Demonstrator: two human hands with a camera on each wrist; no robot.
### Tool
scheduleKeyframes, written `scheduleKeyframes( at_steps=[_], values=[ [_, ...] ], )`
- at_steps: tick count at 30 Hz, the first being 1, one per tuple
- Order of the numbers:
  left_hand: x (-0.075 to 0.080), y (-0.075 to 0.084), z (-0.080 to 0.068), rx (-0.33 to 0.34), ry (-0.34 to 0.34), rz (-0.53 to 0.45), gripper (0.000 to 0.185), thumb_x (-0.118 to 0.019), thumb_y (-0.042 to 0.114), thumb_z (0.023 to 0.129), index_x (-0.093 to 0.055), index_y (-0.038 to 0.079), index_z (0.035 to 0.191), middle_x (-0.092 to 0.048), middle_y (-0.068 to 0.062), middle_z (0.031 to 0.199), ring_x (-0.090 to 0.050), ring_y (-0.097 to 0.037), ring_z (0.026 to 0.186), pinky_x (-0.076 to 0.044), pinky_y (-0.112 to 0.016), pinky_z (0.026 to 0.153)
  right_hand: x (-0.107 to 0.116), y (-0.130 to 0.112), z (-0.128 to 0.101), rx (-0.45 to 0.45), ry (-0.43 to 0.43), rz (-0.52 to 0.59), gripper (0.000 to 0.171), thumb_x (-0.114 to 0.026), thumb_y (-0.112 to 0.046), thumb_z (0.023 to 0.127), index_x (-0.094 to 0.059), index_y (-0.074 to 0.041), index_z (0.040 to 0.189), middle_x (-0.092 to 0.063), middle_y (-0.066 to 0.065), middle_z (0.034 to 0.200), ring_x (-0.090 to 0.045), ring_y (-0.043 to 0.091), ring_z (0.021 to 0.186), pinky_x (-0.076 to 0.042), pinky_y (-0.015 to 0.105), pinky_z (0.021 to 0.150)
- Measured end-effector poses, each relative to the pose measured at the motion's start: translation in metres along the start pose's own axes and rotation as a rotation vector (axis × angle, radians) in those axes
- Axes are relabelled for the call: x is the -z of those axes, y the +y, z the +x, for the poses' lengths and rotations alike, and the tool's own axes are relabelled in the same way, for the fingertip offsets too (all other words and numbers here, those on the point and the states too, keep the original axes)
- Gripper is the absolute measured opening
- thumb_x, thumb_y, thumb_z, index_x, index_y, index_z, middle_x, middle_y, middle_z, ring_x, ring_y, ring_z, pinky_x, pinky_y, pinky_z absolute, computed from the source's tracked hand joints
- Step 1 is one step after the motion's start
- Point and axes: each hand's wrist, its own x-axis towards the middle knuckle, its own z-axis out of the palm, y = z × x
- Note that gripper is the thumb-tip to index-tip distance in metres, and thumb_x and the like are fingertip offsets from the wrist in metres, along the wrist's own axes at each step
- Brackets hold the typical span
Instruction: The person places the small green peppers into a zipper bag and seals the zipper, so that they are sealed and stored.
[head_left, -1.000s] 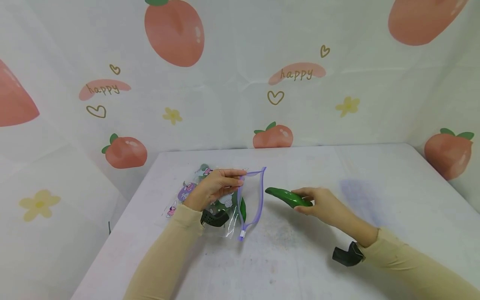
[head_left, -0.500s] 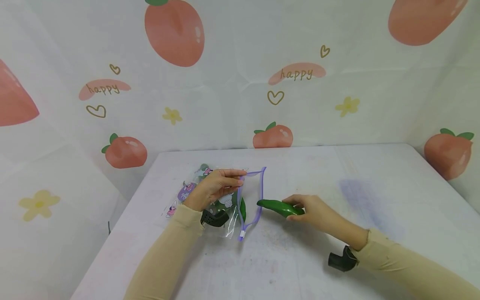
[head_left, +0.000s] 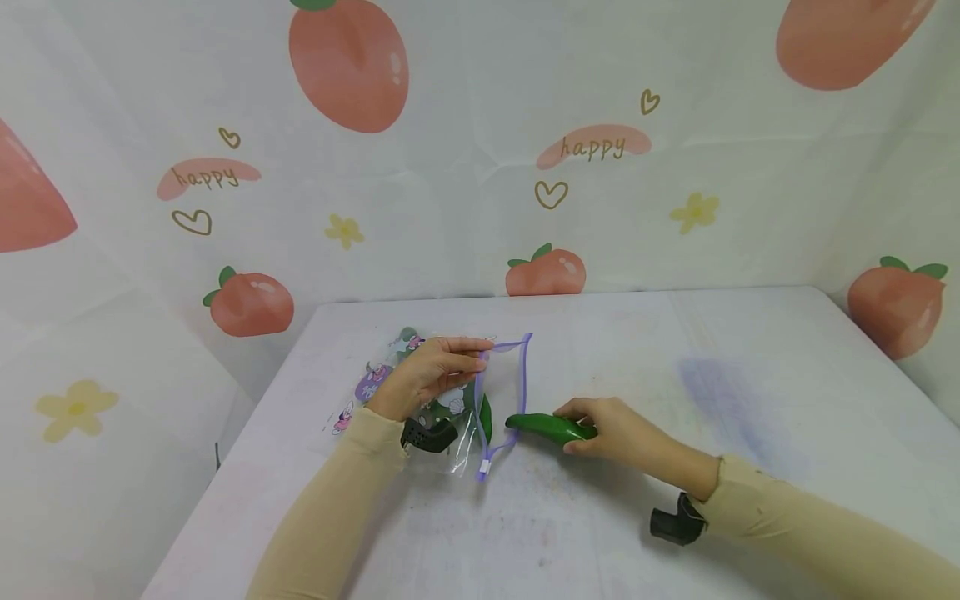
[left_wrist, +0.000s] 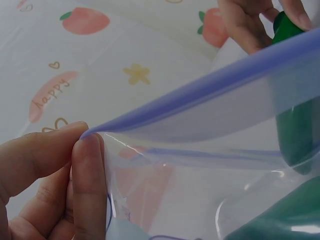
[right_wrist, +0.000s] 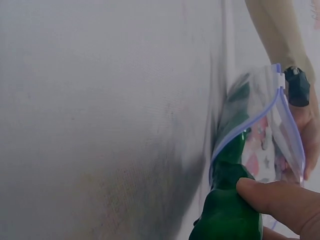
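In the head view, a clear zip bag (head_left: pixel 522 375) with purple edges and printed pictures lies with its mouth gaping to the right. My left hand (head_left: pixel 423 379) pinches the far corner of that mouth between thumb and fingers. A long, glossy green pepper (head_left: pixel 551 427) is gripped at its thick end by my right hand (head_left: pixel 618 429). Its narrow tip reaches into the mouth, and in the left wrist view the pepper (left_wrist: pixel 295 135) shows through the film. Another green, pepper-like piece (head_left: pixel 486 419) lies inside the bag, partly hidden by the print and my left hand.
A white slider (head_left: pixel 485 467) sits at the near end of the bag's purple edge. Both wrists wear black camera mounts, the right mount (head_left: pixel 677 521) low over the white table (head_left: pixel 570 542). Behind the table hangs a peach-printed cloth (head_left: pixel 450 208).
My right hand has moved left and nearer to me with the pepper, bringing its tip from right of the bag to its mouth. My left hand and the bag have stayed put.
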Motion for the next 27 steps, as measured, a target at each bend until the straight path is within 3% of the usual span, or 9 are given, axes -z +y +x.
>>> scheduleKeyframes(
  at_steps=[12, 17, 27],
  values=[
    [-0.0001, 0.0006, 0.0001, 0.008, 0.003, 0.007, 0.041, -0.064, -0.003, 0.088, -0.058, -0.005, 0.129, -0.067, 0.004, 0.090, -0.062, -0.005, 0.074, -0.055, -0.017, 0.071, -0.0033, -0.0041, 0.0022, -0.028, -0.021, 0.012, 0.038, -0.078, -0.017, 0.081, -0.067, -0.007, 0.116, -0.070, 0.002, 0.104, -0.065, 0.019, 0.095, -0.053, 0.025, 0.072],
    [-0.0005, 0.0002, -0.0003, 0.013, 0.013, 0.004, 0.041, -0.066, -0.002, 0.088, -0.060, -0.004, 0.128, -0.067, 0.003, 0.093, -0.062, -0.006, 0.076, -0.055, -0.017, 0.072, -0.0034, -0.0050, 0.0043, -0.004, -0.015, -0.003, 0.037, -0.079, -0.018, 0.080, -0.067, -0.008, 0.114, -0.069, 0.000, 0.100, -0.063, 0.015, 0.089, -0.051, 0.023, 0.070],
    [0.0002, -0.0009, 0.0013, 0.009, 0.008, -0.013, 0.042, -0.066, -0.004, 0.087, -0.059, -0.005, 0.128, -0.068, 0.003, 0.091, -0.063, -0.006, 0.074, -0.055, -0.018, 0.070, -0.0044, -0.0089, 0.0074, 0.033, -0.026, 0.049, 0.042, -0.079, -0.014, 0.080, -0.063, -0.004, 0.118, -0.069, 0.007, 0.104, -0.066, 0.021, 0.091, -0.054, 0.024, 0.072]
  ],
)
